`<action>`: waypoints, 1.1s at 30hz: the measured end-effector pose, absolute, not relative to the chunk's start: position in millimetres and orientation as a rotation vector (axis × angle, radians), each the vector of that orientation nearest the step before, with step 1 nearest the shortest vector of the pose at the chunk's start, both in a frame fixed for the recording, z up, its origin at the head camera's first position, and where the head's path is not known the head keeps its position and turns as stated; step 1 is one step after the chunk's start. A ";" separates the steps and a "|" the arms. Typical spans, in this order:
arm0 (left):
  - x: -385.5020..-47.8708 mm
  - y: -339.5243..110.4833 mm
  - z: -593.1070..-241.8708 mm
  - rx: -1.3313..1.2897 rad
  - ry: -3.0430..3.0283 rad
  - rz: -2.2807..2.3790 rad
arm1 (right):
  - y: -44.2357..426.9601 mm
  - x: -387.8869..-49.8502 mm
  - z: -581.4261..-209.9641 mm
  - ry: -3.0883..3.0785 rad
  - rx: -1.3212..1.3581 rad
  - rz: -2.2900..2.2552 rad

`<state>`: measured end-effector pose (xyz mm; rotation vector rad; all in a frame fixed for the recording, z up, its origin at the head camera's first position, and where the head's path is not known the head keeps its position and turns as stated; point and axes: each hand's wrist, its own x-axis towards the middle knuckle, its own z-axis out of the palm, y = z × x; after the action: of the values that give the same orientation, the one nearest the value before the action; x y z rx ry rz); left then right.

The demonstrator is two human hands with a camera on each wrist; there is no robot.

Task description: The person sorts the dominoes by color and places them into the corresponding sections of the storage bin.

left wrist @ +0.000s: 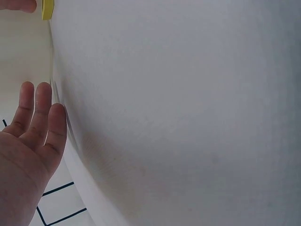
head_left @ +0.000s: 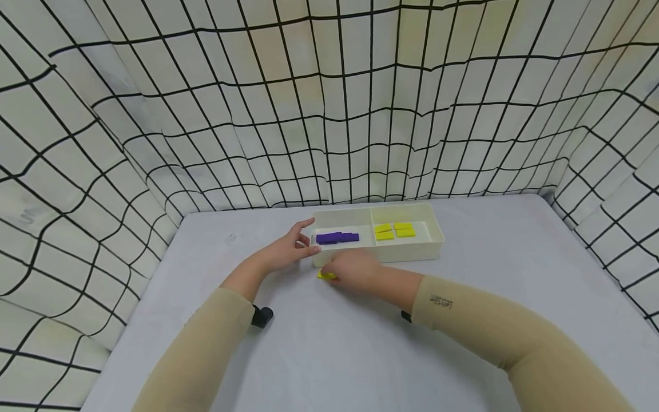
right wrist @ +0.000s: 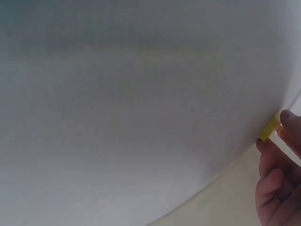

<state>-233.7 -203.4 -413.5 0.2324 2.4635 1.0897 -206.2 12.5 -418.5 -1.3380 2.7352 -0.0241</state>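
My right hand pinches a small flat yellow block just in front of a white two-compartment box. In the right wrist view the yellow block lies between thumb and fingers, close to the white tabletop. My left hand rests at the left end of the box, its fingers spread and slightly bent, holding nothing. Several purple blocks lie grouped in the left compartment. Several yellow blocks are laid out in pairs in the right compartment.
A white cloth covers the table. Behind it and at both sides stand pale walls with black netting. Dark wrist-camera parts jut out at the sleeves.
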 end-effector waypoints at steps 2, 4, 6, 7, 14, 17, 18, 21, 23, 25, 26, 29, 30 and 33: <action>-233.3 -203.5 -413.3 0.232 2.462 1.094 | 10.2 -206.0 -419.4 2.739 -1.344 -0.014; -232.9 -203.3 -412.9 0.231 2.461 1.101 | 8.5 -205.8 -420.7 2.743 -1.346 0.002; -232.6 -202.8 -412.9 0.234 2.461 1.100 | 7.7 -205.5 -420.8 2.745 -1.344 0.003; -232.6 -202.6 -412.9 0.235 2.462 1.101 | 7.6 -205.3 -420.6 2.747 -1.344 0.002; -231.9 -201.9 -412.1 0.245 2.465 1.098 | 9.8 -204.9 -421.2 2.745 -1.343 -0.035; -231.6 -202.3 -412.3 0.233 2.465 1.093 | 11.4 -204.8 -421.3 2.736 -1.335 -0.076; -231.5 -202.6 -412.3 0.227 2.466 1.091 | 12.1 -204.4 -420.5 2.735 -1.336 -0.089; -231.7 -202.9 -412.1 0.219 2.470 1.082 | 15.1 -203.9 -417.0 2.730 -1.327 -0.134; -231.9 -203.1 -412.0 0.216 2.472 1.077 | 17.5 -203.2 -413.7 2.732 -1.317 -0.148; -232.1 -203.3 -411.9 0.217 2.471 1.079 | 20.3 -202.3 -410.2 2.733 -1.309 -0.168; -232.2 -203.3 -411.9 0.218 2.470 1.079 | 21.9 -201.9 -408.9 2.734 -1.304 -0.175; -233.2 -202.8 -412.6 0.216 2.469 1.083 | 28.0 -199.8 -404.4 2.739 -1.295 -0.210; -233.3 -202.5 -412.5 0.216 2.467 1.083 | 30.6 -199.2 -402.9 2.738 -1.291 -0.227; -233.4 -201.1 -411.9 0.211 2.463 1.083 | 39.3 -197.0 -397.7 2.747 -1.274 -0.260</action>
<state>-233.4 -201.1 -411.9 0.2108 2.4627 1.0835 -197.0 39.3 -397.7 -1.2744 2.7465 -0.2597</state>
